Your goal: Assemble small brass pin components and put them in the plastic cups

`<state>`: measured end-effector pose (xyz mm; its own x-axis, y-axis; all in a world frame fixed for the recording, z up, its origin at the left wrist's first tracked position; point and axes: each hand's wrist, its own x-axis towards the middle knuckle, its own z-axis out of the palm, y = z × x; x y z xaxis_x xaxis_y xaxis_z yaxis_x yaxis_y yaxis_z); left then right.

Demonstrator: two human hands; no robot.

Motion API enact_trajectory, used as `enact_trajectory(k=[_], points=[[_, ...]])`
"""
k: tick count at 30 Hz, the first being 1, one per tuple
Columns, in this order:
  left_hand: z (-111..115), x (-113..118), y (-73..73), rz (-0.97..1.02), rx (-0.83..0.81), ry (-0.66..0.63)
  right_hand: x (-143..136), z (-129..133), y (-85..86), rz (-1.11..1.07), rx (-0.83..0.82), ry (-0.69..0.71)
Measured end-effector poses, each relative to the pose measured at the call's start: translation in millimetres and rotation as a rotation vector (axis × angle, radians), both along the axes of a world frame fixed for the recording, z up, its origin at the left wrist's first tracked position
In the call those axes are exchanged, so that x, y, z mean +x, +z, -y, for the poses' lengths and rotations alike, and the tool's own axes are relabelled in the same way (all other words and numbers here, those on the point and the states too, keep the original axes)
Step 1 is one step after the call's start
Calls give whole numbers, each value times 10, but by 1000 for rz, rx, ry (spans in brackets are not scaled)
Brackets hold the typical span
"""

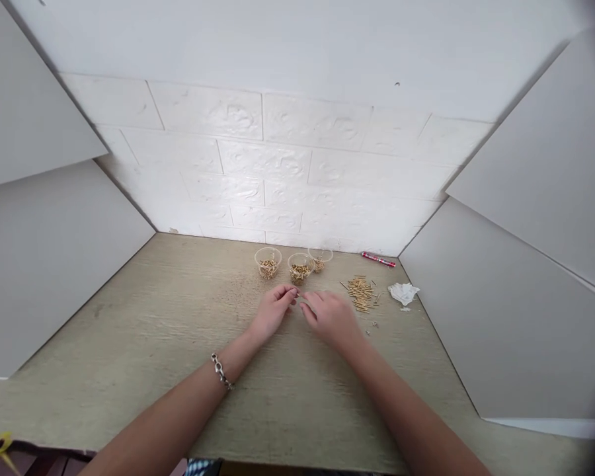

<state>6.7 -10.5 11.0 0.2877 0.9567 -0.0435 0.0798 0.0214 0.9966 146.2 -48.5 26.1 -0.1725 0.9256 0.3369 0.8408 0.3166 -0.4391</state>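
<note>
The head view takes in a white brick-patterned wall (218, 158) behind a wooden table (168, 330). Over the table's middle, the left hand (274, 307) has its fingertips pinched on a small piece (298, 294) too tiny to make out; the right hand (333, 318) reaches toward it, thumb and forefinger apart, and I cannot tell whether those fingers grip anything. Just beyond stand three clear cups: the left cup (256, 262) and the middle cup (290, 266) hold short golden pieces (268, 269), while the back cup (331, 258) holds a little of something pinkish-gold, hard to identify. Right of the hands lies a loose pile of golden pins (361, 294), then crumpled white paper (403, 293), a red tube (378, 260), and, left of the hands, scattered specks (240, 289).
</note>
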Motion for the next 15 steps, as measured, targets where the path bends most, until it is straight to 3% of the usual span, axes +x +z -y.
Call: enact_trajectory(k=[4,7,11,15], points=[[-10,2,4,72,-119,14,221,-342,402,100,108,-138],[-14,12,-3,52,-137,15,355,-735,602,196,45,-277],[-27,21,-26,38,-149,39,313,-1165,615,477,-157,-173],[-46,22,-56,19,-153,45,178,-1423,479,469,-172,-156]])
